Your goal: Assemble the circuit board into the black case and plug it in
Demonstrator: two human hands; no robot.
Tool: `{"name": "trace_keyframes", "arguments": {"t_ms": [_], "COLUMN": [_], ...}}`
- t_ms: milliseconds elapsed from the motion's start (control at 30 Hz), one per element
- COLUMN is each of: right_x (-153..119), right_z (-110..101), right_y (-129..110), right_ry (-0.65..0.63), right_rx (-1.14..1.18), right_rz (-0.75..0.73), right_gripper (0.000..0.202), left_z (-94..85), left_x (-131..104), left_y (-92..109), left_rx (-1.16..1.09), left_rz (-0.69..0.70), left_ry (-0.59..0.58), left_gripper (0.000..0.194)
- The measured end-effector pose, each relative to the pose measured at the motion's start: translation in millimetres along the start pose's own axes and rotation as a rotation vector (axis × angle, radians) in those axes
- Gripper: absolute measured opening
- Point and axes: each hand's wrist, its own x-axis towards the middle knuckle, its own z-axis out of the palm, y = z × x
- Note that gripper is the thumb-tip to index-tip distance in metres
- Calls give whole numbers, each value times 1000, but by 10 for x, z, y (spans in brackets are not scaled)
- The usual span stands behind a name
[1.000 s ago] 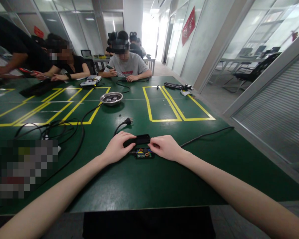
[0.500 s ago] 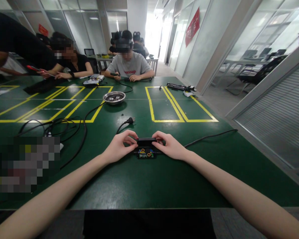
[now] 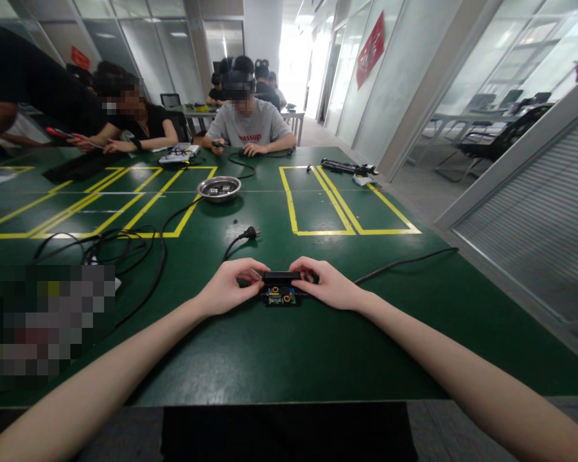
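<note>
Your hands (image 3: 228, 287) pinch an oblong black plastic cover (image 3: 282, 278), lengthwise left-right, beyond a black circuit-filled case (image 3: 283, 304); a round steel bowl (image 3: 219, 198) holds metal pieces (image 3: 220, 190).

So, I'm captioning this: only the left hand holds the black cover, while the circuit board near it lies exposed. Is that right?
Not quite: the right hand holds the black cover too, opposite the left hand, as the head view shows. The circuit board does lie exposed near it.
</note>
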Motion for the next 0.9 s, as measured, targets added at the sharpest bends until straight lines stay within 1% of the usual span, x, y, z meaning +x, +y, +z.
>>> {"name": "trace_keyframes", "arguments": {"t_ms": [367,567,733,900], "right_x": [-1,-2,-15,-30], "right_z": [-41,-64,-81,-78], "right_y": [-4,30,23,-5], "right_ry": [-34,-72,-79,-98], "right_rx": [62,83,78,34], "right_rz": [38,0,-41,-181], "right_gripper": [21,32,34,32], "left_z": [-5,-22,-72,-81], "left_x": [-3,0,-9,-29], "left_y": [9,15,29,50], "left_rx": [11,22,39,247], "left_rz": [2,52,114,118], "left_ry": [-19,-53,-129,-201], "left_gripper": [20,18,27,44]}}
